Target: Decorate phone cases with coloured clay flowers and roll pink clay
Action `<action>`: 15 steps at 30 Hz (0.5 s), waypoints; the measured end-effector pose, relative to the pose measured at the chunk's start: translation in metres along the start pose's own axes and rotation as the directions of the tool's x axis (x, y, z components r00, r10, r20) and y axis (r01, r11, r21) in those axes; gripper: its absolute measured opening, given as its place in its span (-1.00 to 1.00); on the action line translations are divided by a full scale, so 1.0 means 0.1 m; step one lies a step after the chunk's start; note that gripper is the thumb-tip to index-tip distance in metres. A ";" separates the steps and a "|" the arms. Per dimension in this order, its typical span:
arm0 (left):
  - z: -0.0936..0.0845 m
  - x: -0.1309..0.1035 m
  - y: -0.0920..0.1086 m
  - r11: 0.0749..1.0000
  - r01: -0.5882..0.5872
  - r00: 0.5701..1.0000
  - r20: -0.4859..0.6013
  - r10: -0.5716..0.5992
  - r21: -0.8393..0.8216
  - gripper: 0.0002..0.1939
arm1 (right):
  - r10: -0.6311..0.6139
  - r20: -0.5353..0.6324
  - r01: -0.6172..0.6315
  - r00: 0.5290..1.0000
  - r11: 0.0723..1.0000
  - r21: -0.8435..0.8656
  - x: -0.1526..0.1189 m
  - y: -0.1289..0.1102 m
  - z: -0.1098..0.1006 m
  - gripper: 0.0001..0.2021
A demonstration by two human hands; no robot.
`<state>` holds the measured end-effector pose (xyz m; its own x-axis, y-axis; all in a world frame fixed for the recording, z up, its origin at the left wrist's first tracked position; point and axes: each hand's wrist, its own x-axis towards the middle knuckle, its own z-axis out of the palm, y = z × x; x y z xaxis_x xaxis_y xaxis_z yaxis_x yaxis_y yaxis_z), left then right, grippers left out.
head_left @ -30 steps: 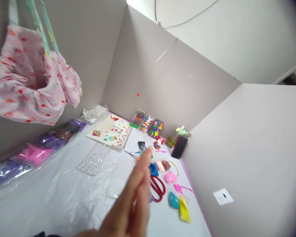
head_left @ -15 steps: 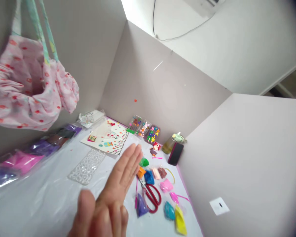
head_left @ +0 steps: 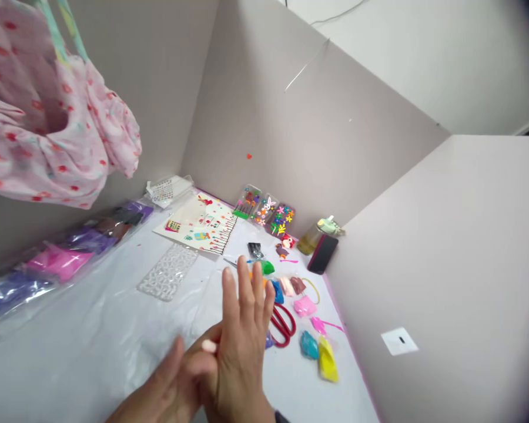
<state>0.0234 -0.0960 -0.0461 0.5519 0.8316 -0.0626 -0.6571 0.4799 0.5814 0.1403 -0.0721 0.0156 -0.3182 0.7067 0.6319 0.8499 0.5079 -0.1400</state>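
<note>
My right hand (head_left: 243, 338) is raised over the table, its fingers stretched upward and slightly apart. Against its side rests my left hand (head_left: 185, 379), thumb up and fingers bent, some of them hidden behind the right hand. A small pale lump of modelling clay (head_left: 209, 346) shows between the two hands, on the left fingers. Just beyond lie red-handled scissors (head_left: 284, 326), partly covered by the right hand. Small clay packets are spread around them: blue (head_left: 278, 292), green (head_left: 267, 268), pale pink (head_left: 286, 286), brown (head_left: 298, 285), pink (head_left: 305, 306), teal (head_left: 309, 345) and yellow (head_left: 328, 359).
Decorated phone cases (head_left: 265, 210) lean at the back wall, near a drawn-on paper sheet (head_left: 198, 226). A patterned clear case (head_left: 170, 273) lies left. A phone (head_left: 323, 254) leans on a bottle (head_left: 309, 239). Bagged clay (head_left: 62, 261) lines the left wall below a hanging pink cloth (head_left: 70, 141).
The view has tilted down and shifted left. My hands, stacked before, are now side by side with the right one upright, and the pale lump has come into sight.
</note>
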 end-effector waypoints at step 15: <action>-0.38 -0.54 0.60 0.771 0.003 0.920 -0.304 0.247 0.637 -0.67 | 0.127 0.314 -0.306 0.941 0.717 0.626 -0.40 -0.24 0.26 -0.64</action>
<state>-0.0650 -0.1015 -0.0391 0.1892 0.9687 -0.1606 -0.1775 0.1946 0.9647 0.1223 -0.0997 -0.0259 -0.3230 0.8842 0.3373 0.4444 0.4564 -0.7709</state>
